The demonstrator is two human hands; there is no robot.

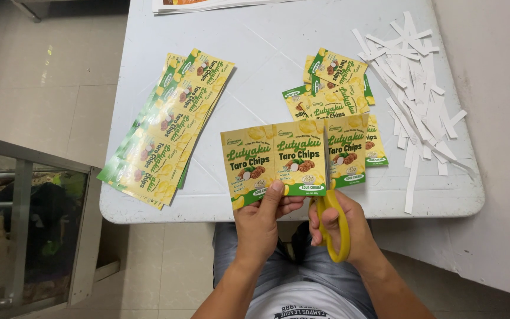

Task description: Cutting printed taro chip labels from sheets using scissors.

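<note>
Head view: two bare hands cut a printed yellow-and-green label strip over the near edge of a pale grey bench [267,71].

At the bench's left edge a fanned stack of uncut yellow-and-green label sheets [166,127] overhangs the rim, with bare bench between it and the centre. The left hand [262,221] has its grip clenched on the bottom edge of the yellow-and-green label strip [293,156], held upright off the bench. The right hand [346,227] grips the yellow-handled scissors [333,218]; their blades are mostly hidden behind the strip. Beyond lies a loose pile of cut yellow-and-green labels [332,88], then a heap of white paper offcut strips [417,94] reaching the right edge. Printed sheets at the far edge are cut off.
</note>
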